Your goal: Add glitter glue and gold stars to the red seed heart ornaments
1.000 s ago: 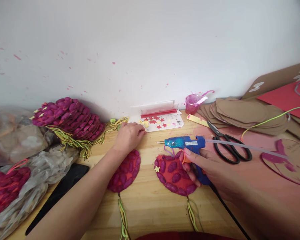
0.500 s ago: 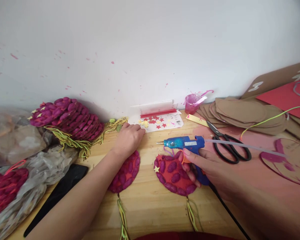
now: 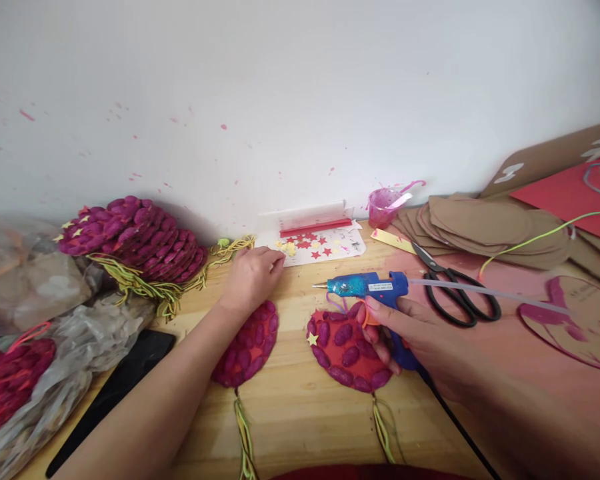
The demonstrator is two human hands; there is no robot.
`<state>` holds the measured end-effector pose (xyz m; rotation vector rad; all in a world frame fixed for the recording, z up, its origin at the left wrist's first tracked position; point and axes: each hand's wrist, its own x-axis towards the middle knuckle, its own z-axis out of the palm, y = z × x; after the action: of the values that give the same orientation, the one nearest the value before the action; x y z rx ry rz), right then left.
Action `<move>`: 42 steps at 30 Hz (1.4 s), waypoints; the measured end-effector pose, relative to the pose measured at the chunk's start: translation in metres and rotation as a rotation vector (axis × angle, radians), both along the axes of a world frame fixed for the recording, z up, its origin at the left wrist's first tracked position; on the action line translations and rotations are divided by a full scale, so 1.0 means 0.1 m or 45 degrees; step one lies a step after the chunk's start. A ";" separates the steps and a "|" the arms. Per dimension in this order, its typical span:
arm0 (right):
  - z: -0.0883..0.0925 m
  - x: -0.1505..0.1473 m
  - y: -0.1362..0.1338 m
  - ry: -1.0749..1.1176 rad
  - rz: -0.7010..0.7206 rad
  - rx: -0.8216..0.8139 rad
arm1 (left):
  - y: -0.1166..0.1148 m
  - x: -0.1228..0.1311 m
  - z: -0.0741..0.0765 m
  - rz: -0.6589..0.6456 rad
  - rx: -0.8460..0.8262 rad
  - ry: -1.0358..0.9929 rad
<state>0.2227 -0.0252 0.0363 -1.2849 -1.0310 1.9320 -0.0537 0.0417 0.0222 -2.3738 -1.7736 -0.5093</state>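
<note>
My right hand [image 3: 405,327] is wrapped around a blue hot glue gun [image 3: 367,285], fingers by its orange trigger. The nozzle points left, and a long clear glue stick [image 3: 495,293] juts from the back. Below the gun lies a red disc [image 3: 347,357] dotted with purple lumps, a yellow star [image 3: 313,339] at its left edge and a yarn tassel beneath. My left hand [image 3: 253,277] is closed with its fingers curled, near the white sheet [image 3: 350,252] of small red and yellow stars. What its fingertips hold, if anything, is hidden. A second lumpy disc [image 3: 250,347] lies partly under that forearm.
Black-handled scissors [image 3: 463,300] and several cardboard discs [image 3: 495,230] lie at right. A stained plastic cup [image 3: 383,208] stands by the wall. Stacked purple discs [image 3: 135,237], plastic bags [image 3: 100,353] and a black flat object [image 3: 115,393] are at left.
My left hand has drawn slightly left from the star sheet, its fingers still curled. The glue gun and my right hand have stayed in place.
</note>
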 end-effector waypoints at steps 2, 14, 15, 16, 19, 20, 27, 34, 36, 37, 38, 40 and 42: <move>0.00 0.00 0.00 0.001 -0.009 -0.012 | -0.02 0.00 0.04 0.092 -0.047 -0.284; -0.02 -0.02 0.01 0.013 -0.081 0.190 | -0.74 0.52 0.22 0.148 -0.959 -1.809; -0.01 -0.02 0.00 0.009 -0.090 0.200 | -0.79 0.58 0.22 0.126 -1.000 -1.825; 0.00 -0.01 0.00 0.008 -0.093 0.213 | -0.83 0.63 0.21 0.110 -1.023 -1.828; 0.02 -0.01 -0.01 0.031 -0.084 0.267 | -0.88 0.74 0.18 0.104 -1.028 -1.806; 0.02 -0.01 -0.02 0.050 -0.088 0.286 | -0.89 0.77 0.17 0.105 -1.025 -1.799; 0.04 -0.02 -0.04 0.187 -0.047 0.359 | -0.98 0.87 0.16 0.047 -1.007 -1.736; 0.03 -0.01 -0.06 0.131 -0.039 0.369 | -1.06 0.90 0.19 0.021 -0.986 -1.687; 0.04 -0.02 -0.07 0.137 -0.040 0.343 | -1.08 0.90 0.21 0.017 -0.979 -1.703; 0.05 -0.02 -0.07 0.141 -0.040 0.334 | -1.09 0.91 0.21 0.019 -0.969 -1.712; 0.05 -0.02 -0.08 0.149 -0.036 0.330 | -1.10 0.91 0.21 0.022 -0.957 -1.717; 0.06 -0.03 -0.09 0.158 -0.025 0.324 | -1.12 0.92 0.20 0.028 -0.936 -1.716; 0.06 -0.04 -0.09 0.158 -0.005 0.328 | -1.13 0.92 0.17 0.032 -0.919 -1.708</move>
<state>0.2187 -0.0346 0.0424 -1.0105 -1.1686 1.7835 0.0385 -0.0712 0.0396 -2.5388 -2.7932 -2.1443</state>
